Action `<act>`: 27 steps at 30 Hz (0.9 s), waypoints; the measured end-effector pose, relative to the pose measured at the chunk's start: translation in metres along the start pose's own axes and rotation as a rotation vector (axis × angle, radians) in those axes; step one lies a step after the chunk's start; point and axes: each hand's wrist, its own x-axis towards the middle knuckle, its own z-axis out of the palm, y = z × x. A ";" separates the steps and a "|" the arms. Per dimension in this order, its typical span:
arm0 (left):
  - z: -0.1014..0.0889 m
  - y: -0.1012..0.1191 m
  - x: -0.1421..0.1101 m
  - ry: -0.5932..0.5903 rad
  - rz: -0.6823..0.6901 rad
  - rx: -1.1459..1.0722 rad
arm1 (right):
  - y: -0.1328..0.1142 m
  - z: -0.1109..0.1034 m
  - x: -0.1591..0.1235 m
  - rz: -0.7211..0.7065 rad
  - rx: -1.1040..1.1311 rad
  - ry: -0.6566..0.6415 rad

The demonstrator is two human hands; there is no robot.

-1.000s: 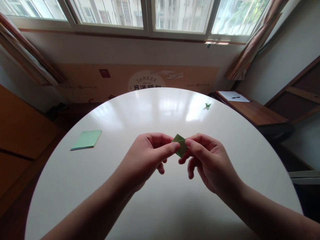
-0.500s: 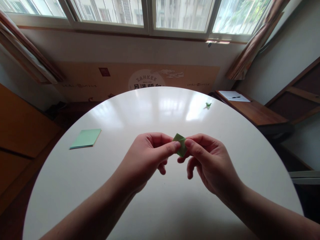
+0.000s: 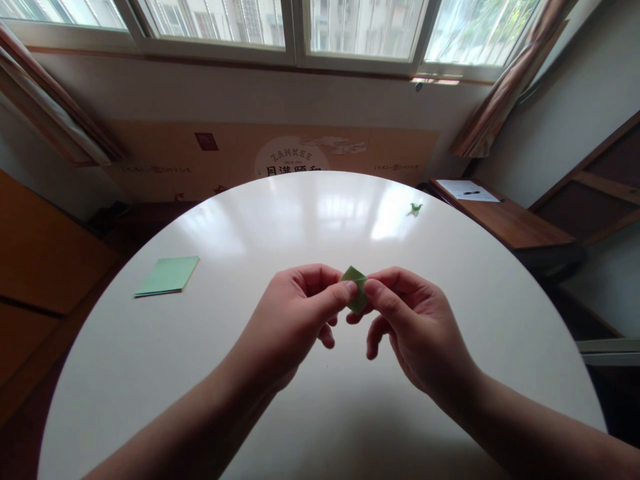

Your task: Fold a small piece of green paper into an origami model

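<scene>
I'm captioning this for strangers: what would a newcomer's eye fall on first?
Probably the left hand and right hand, both pinching a folded green paper over the white table. Next, perhaps, the pale green paper stack on the table's left, and the tiny green figure near its far right edge.

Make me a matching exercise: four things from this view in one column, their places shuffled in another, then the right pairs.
Things
1. folded green paper
2. paper stack
3. small green figure
4. dark pen

Places
A. near the white table's far right edge
B. on a white sheet
C. between left hand and right hand
D. towards the table's left side

Pairs: 1-C, 2-D, 3-A, 4-B
</scene>
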 end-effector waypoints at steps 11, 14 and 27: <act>-0.004 0.003 0.001 0.010 -0.063 -0.079 | 0.000 0.000 0.001 -0.041 0.015 -0.037; -0.004 0.004 0.001 0.013 -0.032 -0.061 | 0.000 -0.001 0.001 -0.040 -0.013 -0.014; -0.008 0.006 0.001 0.015 0.047 0.102 | -0.008 -0.003 0.003 -0.194 -0.253 -0.034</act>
